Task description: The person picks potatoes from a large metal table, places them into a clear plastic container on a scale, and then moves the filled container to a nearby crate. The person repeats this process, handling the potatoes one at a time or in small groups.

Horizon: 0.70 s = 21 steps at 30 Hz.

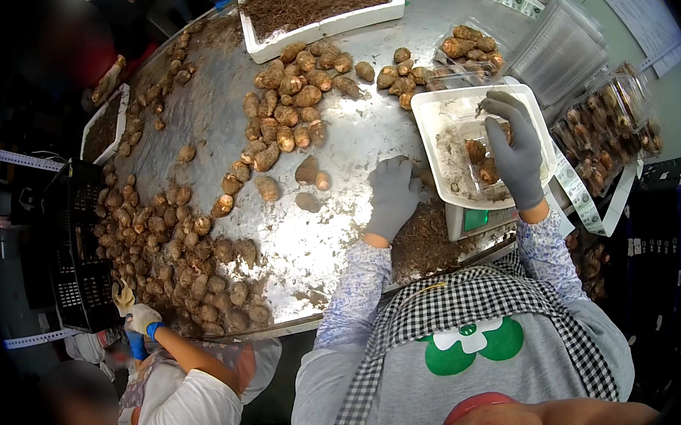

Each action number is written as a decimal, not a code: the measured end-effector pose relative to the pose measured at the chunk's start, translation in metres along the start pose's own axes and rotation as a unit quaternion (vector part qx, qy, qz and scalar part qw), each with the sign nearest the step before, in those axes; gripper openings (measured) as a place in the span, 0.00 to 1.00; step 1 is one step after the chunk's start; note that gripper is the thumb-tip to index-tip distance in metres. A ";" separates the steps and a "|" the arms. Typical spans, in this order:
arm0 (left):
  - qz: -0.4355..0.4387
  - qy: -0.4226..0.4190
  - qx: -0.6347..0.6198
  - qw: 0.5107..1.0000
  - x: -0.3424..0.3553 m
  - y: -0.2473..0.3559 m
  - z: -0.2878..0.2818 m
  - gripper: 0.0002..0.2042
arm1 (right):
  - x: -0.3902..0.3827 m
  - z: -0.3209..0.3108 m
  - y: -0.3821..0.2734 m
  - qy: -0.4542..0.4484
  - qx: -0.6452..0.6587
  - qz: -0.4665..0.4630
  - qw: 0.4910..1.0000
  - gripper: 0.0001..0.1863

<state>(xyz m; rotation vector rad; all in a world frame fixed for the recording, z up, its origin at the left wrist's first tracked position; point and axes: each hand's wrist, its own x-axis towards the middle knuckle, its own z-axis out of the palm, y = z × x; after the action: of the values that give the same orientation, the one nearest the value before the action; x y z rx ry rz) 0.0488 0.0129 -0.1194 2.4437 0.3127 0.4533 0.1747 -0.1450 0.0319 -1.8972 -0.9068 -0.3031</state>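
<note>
My left hand (393, 198), in a grey glove, rests low over the metal table just left of the scale. Its fingers curl downward, and whatever is under them is hidden. My right hand (516, 151), gloved alike, is over the right side of a white tray (435, 139), its thumb and fingers apart. Inside that tray a clear plastic punnet (473, 183) holds a few brown taro corms (476, 151), partly covered by my right hand. The tray sits on a scale (475, 220) with a green display.
Taro corms (289, 98) are heaped mid-table, with a bigger pile (178, 255) at left. A filled punnet (469, 45) and stacked empty punnets (558, 43) stand beyond the tray. Packed taro (607, 127) and a label strip (577, 188) lie right. A co-worker's gloved hands (138, 312) work at lower left.
</note>
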 end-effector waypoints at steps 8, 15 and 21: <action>0.078 -0.076 0.116 0.987 0.015 0.003 0.014 0.23 | -0.007 0.014 -0.017 -0.068 -0.018 -0.081 0.994 0.06; -0.121 -0.104 -0.056 0.986 0.018 0.002 -0.030 0.17 | -0.008 0.017 -0.037 -0.145 -0.067 -0.162 0.974 0.19; -0.196 0.040 -0.391 0.898 -0.046 0.008 -0.082 0.23 | -0.023 0.023 -0.039 -0.211 0.010 -0.045 0.977 0.13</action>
<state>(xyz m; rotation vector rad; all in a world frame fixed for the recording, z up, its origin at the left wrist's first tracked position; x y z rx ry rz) -0.0247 0.0359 -0.0645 1.5308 0.5268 0.3976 0.1273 -0.1265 0.0336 -1.9387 -1.2718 0.0627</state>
